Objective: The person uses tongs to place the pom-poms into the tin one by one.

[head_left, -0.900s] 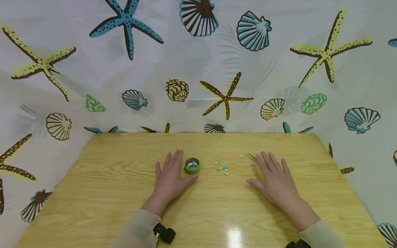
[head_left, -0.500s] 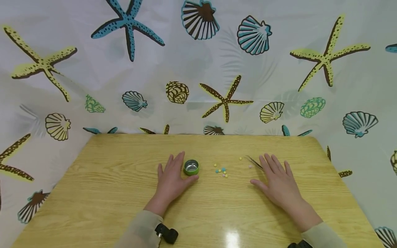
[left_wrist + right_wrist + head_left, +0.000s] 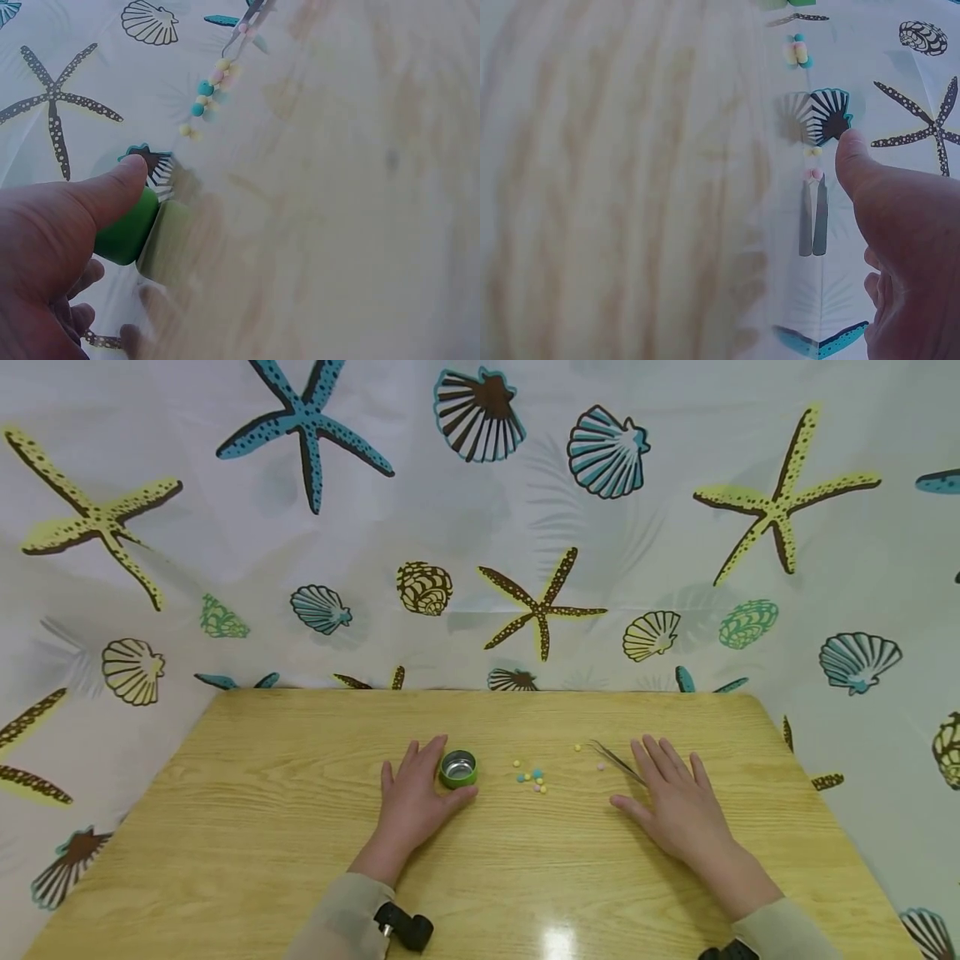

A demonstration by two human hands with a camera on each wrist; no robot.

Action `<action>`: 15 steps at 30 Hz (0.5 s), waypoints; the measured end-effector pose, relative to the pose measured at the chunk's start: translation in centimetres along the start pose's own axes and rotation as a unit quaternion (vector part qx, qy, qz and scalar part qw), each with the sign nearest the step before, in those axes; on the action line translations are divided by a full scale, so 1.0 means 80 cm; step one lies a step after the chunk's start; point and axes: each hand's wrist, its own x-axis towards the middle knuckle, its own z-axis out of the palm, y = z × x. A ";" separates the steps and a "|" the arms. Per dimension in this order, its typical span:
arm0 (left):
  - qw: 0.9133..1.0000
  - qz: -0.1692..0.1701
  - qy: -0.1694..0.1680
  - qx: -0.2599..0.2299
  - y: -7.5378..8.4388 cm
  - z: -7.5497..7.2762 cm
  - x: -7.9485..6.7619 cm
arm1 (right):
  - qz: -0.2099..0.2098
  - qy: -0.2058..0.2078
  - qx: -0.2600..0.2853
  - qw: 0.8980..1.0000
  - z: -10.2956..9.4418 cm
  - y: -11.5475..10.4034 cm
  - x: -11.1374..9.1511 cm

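Observation:
A small round green tin with a silvery inside stands between the thumb and forefinger of my left hand. Those fingers are spread rather than curled round it; whether they touch it I cannot tell. In the left wrist view the thumb partly hides the green tin. On the other side, my right hand is spread over the table with nothing in its grasp. Tweezers lie just left of its fingertips. Small yellow, blue and pink beads are clustered between the tin and the tweezers.
Two stray beads, one yellow and one pink, lie near the tweezer tips. The wooden table ends at the back against a white cloth printed with shells and starfish.
The right hand has shifted slightly right, away from the tweezers, so more of them shows. The left hand has come a little closer around the tin. The head view has tilted slightly.

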 end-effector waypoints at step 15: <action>1.000 -0.001 0.001 -0.016 -0.002 0.005 0.005 | 0.006 0.001 0.017 1.000 -0.004 0.009 -0.001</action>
